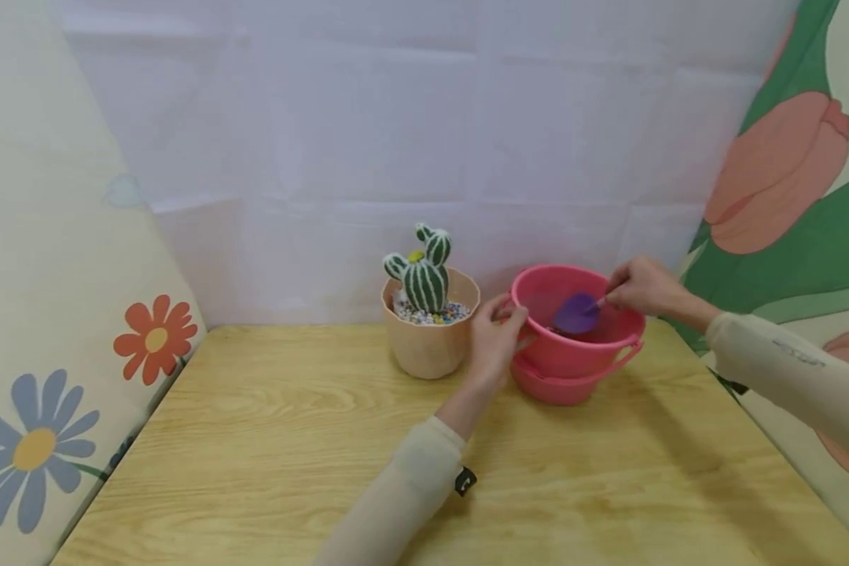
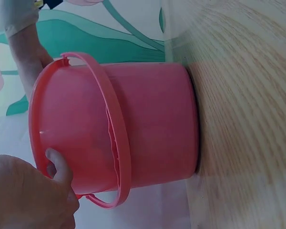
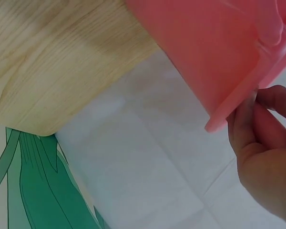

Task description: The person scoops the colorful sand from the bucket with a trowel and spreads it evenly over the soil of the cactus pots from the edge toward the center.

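A pink bucket [image 1: 566, 358] stands upright on the wooden table, its handle [image 2: 115, 129] hanging down along the front. At the bucket's left side, my left hand [image 1: 495, 334] grips the rim, with the thumb [image 2: 59, 167] against the outer wall. My right hand [image 1: 640, 284] is over the right part of the rim and pinches the thin handle of a purple toy shovel [image 1: 577, 314]. The shovel's blade is down inside the bucket. From the right wrist, the fingers [image 3: 243, 126] show right at the rim, and the shovel is hidden there.
Left of the bucket, close to my left hand, stands a peach pot [image 1: 428, 350] with a green-and-white cactus [image 1: 425, 284] and multicoloured pebbles. A white cloth [image 1: 339, 157] hangs behind the wooden table [image 1: 290, 440]. Flower-printed panels flank both sides.
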`<state>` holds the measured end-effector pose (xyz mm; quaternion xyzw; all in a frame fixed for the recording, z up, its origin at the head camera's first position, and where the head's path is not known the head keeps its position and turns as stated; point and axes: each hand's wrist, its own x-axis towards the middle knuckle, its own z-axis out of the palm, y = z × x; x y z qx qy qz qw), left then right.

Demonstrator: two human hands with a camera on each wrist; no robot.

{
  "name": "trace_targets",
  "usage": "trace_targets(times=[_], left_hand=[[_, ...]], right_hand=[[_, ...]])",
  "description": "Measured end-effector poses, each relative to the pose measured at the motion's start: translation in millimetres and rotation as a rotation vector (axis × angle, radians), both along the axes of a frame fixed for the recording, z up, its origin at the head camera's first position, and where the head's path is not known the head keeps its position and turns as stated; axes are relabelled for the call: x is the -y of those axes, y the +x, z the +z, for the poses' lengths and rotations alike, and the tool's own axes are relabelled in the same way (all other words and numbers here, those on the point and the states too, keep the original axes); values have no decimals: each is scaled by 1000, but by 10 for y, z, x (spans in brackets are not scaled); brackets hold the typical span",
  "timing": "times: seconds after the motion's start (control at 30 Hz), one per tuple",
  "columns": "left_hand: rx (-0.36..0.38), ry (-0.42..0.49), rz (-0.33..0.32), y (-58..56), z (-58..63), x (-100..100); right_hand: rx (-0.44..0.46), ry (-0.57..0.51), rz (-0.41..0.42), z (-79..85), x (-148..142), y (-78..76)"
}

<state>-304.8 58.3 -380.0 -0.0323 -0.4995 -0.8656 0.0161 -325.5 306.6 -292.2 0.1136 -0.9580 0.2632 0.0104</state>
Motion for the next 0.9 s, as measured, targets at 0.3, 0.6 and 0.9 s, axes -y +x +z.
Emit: trace_targets(times=[0.3, 0.6, 0.9], left_hand=[[45, 64, -76, 20, 24, -48], [66, 101, -115, 22, 49, -51], [77, 106, -88, 10, 48, 26]], right_hand=[[11, 2, 5, -102, -11, -34], [8, 8, -2, -176, 20, -97], [31, 38, -7, -259, 92, -191]])
